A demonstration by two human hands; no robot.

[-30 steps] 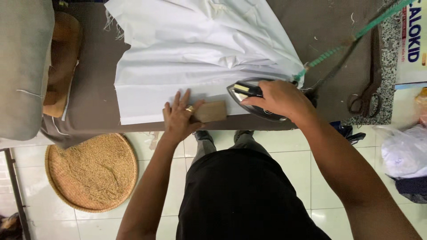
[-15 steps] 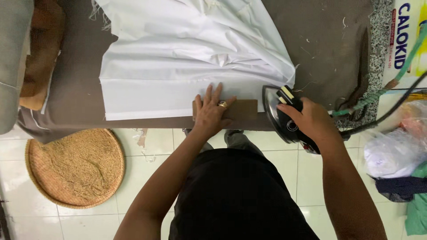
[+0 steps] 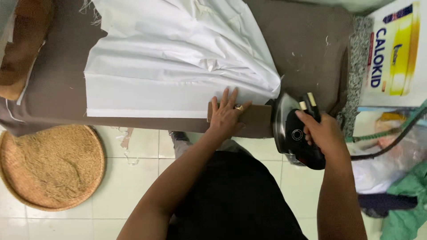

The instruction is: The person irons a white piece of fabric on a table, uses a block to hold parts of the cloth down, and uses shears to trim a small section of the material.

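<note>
Just off the near right edge of the brown padded pressing table (image 3: 307, 40), the black electric iron (image 3: 293, 129) stands tipped, soleplate facing left, long axis running near to far. Right hand (image 3: 322, 133) wraps its handle; left hand (image 3: 227, 114), fingers spread, presses a flat brown wooden block (image 3: 258, 116) beside the white pleated cloth (image 3: 169, 58).

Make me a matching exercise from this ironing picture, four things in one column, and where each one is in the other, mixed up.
Things:
1. iron
2. brown block
3. white cloth
4. round woven tray

Places:
A. on the tiled floor, at the left
B. under the left hand, at the table's near edge
C. spread over the brown table cover
D. in the right hand, tipped up off the table's near edge

Pairs: 1-D, 2-B, 3-C, 4-A
</note>
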